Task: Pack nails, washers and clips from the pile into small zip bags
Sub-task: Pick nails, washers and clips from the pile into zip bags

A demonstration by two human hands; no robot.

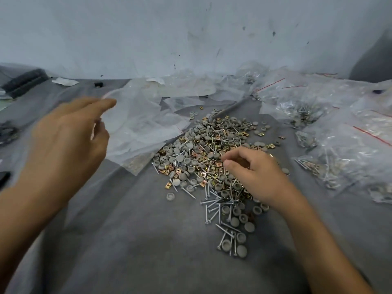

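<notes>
Looks like a small packing workshop here: a bare, scuffed wall (191,28) behind a worktop (137,240) draped in grey cloth, a loose pile (212,149) of nails, washers and clips on it, filled zip bags (350,149) heaped at the right

Left hand (67,143) raised and blurred, palm down, fingers reaching forward, grip not clear. Right hand (256,175) low, back upward, fingers curled, thumb tip against forefinger tip. Both forearms bare.
</notes>
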